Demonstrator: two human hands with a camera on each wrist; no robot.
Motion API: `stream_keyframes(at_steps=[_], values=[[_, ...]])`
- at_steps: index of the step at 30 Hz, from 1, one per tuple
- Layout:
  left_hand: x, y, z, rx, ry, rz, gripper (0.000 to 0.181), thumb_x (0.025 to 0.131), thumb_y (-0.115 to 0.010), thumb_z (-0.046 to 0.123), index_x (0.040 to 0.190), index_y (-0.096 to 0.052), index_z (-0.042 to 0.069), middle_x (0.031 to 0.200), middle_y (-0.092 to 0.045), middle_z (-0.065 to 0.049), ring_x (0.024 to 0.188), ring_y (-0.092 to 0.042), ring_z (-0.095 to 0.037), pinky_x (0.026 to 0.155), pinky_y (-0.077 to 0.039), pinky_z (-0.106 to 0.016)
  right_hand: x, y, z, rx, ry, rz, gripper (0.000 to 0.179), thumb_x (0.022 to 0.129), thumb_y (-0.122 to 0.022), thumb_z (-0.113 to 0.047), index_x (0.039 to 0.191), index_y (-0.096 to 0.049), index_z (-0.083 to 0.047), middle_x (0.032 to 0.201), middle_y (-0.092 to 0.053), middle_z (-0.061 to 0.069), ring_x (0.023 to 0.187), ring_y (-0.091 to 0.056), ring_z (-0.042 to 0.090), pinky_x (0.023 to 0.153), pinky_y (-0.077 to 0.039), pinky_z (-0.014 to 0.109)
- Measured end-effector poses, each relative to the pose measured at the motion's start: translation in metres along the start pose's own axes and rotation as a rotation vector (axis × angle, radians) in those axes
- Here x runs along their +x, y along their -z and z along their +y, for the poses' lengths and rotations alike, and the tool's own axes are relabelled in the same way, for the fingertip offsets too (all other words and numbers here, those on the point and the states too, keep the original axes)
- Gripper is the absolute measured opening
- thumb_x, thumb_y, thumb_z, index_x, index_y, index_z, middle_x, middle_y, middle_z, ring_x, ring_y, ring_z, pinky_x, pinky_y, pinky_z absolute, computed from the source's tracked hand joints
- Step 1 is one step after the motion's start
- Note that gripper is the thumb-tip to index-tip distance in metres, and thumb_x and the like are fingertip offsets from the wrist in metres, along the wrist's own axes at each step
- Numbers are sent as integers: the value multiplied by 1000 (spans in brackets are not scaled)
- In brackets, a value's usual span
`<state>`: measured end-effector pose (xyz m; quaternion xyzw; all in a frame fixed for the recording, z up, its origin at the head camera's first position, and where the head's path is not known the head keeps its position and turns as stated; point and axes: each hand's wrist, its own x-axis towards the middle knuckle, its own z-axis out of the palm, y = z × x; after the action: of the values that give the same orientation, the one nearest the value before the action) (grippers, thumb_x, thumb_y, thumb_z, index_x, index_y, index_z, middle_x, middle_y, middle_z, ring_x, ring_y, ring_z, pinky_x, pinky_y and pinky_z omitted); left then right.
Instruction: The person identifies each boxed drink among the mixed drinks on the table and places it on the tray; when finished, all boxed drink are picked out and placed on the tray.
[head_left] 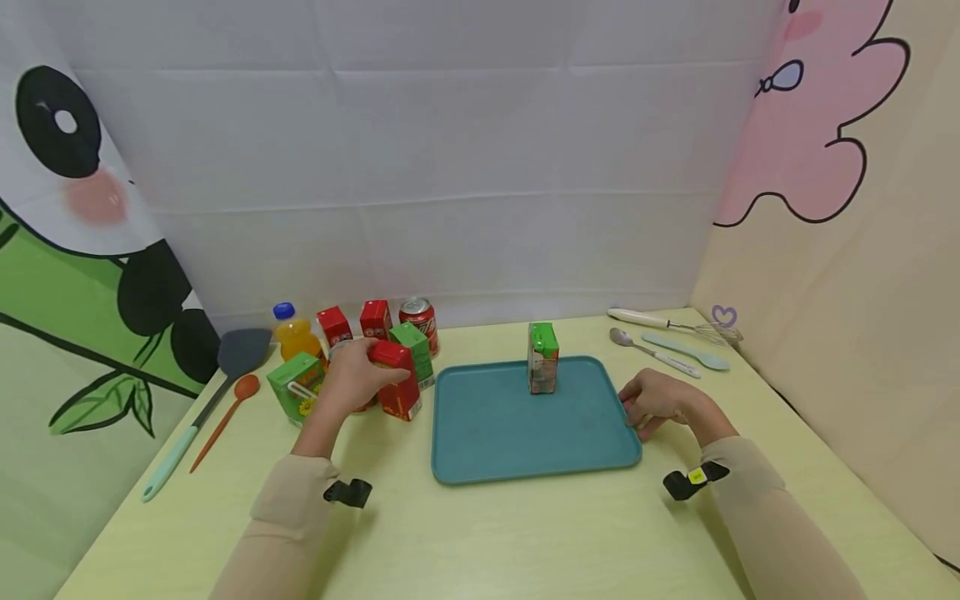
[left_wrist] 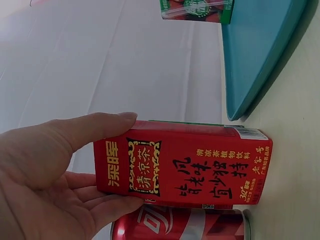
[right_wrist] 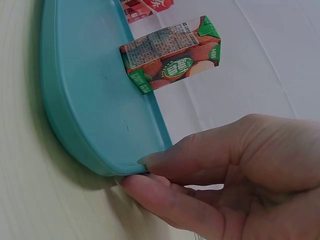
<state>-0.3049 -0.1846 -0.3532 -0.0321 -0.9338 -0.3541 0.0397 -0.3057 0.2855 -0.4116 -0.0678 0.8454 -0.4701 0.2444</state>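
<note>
My left hand holds a red herbal tea carton near its top, thumb on one side and fingers on the other. In the left wrist view the carton shows its lettered front, with a red can beside it. My right hand pinches the right rim of a blue-green tray. The right wrist view has the thumb above the tray's rim and a finger below. On the tray's far part stands a juice carton with a green top, upright.
Around my left hand stand a green carton, an orange juice bottle, another green carton and red cartons. A turner and an orange spoon lie left. Right of the tray lie a whisk, spoon and pale green utensil.
</note>
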Motion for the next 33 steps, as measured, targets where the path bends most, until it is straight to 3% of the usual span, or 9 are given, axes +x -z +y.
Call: stream_keyframes(at_steps=[6, 11, 20, 26, 33], values=[[0, 3, -3, 0, -12, -24, 76, 84, -81, 29, 143, -46, -4, 133, -52, -25, 120, -50, -42, 88, -56, -51, -1, 0, -1, -4, 3, 0, 51, 82, -64, 16, 130, -48, 23, 109, -59, 22, 85, -67, 23, 69, -61, 42], [-2, 7, -3, -31, 24, -37, 80, 84, -81, 31, 147, -43, 0, 138, -51, -24, 124, -48, -42, 89, -55, -51, -2, -1, 1, -15, 5, 3, 52, 82, -64, 15, 131, -48, 22, 108, -58, 22, 88, -66, 25, 70, -61, 42], [-7, 17, 1, -213, 36, -74, 86, 80, -85, 34, 152, -43, 12, 138, -53, -20, 123, -50, -39, 90, -55, -49, -4, -1, -2, -27, 12, -1, 50, 82, -63, 15, 131, -49, 22, 108, -59, 21, 91, -65, 25, 70, -61, 42], [-8, 20, 8, -264, 55, -97, 87, 79, -86, 33, 152, -44, 16, 137, -52, -19, 122, -48, -37, 82, -58, -41, -2, -1, -3, -12, 8, -7, 48, 82, -63, 15, 129, -51, 21, 105, -59, 21, 86, -65, 23, 69, -61, 42], [-11, 18, 16, -295, -7, -111, 81, 82, -84, 30, 151, -45, 14, 135, -55, -19, 121, -49, -37, 77, -58, -35, -3, 0, -1, -11, 10, -6, 51, 83, -64, 15, 131, -49, 22, 109, -58, 22, 90, -65, 24, 70, -61, 43]])
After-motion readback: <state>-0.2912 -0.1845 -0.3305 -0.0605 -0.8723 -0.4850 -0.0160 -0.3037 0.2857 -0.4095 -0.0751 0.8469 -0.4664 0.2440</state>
